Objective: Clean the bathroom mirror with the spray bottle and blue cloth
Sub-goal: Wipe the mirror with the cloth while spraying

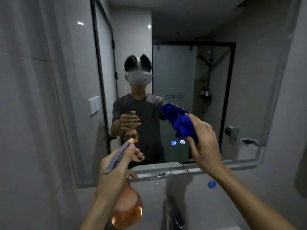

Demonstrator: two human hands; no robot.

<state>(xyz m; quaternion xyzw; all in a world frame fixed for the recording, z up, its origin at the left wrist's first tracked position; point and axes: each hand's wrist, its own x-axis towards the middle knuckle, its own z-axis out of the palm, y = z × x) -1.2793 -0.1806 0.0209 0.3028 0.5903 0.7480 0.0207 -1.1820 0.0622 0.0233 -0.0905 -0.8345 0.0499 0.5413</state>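
Against the mirror (182, 72), the right hand (203, 140) is clamping the cloth (181, 125); it should be pressing flat, wiping overlapping strokes. Below-left, the left hand (114, 173) is gripping the bottle (127, 211).

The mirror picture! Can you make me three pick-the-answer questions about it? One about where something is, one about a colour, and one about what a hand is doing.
1. Where is the blue cloth?
A. Up against the mirror
B. Down in the sink
C. Hanging on the wall

2. What colour is the round belly of the spray bottle?
A. Green
B. See-through orange
C. Black

3. What is the left hand doing?
A. Hanging empty
C. Gripping the spray bottle with its nozzle aimed at the mirror
B. Turning the tap

Answers:
1. A, the right hand presses the bunched cloth to the glass.
2. B, the bottle's lower part glows clear orange.
3. C, the fingers wrap the bottle's neck, with the grey lever over the hand.
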